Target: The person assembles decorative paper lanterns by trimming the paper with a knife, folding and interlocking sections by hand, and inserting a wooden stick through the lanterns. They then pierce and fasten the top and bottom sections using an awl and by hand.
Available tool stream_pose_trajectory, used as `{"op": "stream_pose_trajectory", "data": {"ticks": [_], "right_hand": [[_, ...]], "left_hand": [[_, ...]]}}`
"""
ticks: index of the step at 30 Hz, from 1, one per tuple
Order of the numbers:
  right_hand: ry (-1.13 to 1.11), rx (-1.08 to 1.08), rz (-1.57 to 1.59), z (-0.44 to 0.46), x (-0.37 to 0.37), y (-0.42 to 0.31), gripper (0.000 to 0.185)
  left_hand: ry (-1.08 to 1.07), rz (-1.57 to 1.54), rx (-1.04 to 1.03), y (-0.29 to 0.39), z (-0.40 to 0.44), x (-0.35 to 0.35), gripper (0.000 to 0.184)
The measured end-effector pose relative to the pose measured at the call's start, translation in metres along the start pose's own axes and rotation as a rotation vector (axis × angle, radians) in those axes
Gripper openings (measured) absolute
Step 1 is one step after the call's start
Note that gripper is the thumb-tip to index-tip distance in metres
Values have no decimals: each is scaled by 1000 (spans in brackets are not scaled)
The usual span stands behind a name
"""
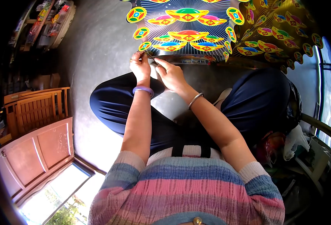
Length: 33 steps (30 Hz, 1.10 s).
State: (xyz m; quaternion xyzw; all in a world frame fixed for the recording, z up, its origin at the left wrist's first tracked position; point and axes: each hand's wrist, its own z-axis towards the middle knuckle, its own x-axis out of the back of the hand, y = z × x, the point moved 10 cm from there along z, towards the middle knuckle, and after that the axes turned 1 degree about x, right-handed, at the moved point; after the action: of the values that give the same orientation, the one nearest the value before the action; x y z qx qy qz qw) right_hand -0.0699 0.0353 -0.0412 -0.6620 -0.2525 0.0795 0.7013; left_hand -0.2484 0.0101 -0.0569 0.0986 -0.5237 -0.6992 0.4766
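Note:
A shiny silver sheet (pixel 190 28) printed with coloured ingots and round coins stands in front of me, its scalloped edge cut along the coin shapes. My left hand (pixel 140 67), with a purple bangle at the wrist, pinches at the near left corner of this sheet. A small dark bit shows at those fingertips, too small to name. Close on the right is my right hand (pixel 172 76), below a silver bangle. Its index finger stretches toward the sheet's lower edge, and the thumb lies apart from it. I see nothing held in the right hand.
A gold printed sheet (pixel 274 33) adjoins on the right. My bent knees lie either side of my hands above the grey floor (pixel 94 45). Laden shelves (pixel 47 22) stand far left, above a slatted wooden piece (pixel 38 112) and a door (pixel 38 153). Bags (pixel 296 142) lie at right.

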Motion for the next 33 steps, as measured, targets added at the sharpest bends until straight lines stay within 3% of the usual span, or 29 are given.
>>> {"op": "stream_pose_trajectory", "data": {"ticks": [10, 13, 16, 33], "right_hand": [[-49, 5, -158, -9, -6, 15, 33], [-34, 7, -147, -9, -7, 14, 32], [-40, -11, -160, -8, -7, 18, 32], [-12, 18, -132, -5, -6, 15, 33]], "left_hand": [[-6, -15, 156, -10, -3, -2, 15], [-52, 191, 170, -15, -5, -1, 18], [-25, 116, 201, -18, -7, 0, 15], [-52, 85, 191, -12, -7, -4, 19]]}}
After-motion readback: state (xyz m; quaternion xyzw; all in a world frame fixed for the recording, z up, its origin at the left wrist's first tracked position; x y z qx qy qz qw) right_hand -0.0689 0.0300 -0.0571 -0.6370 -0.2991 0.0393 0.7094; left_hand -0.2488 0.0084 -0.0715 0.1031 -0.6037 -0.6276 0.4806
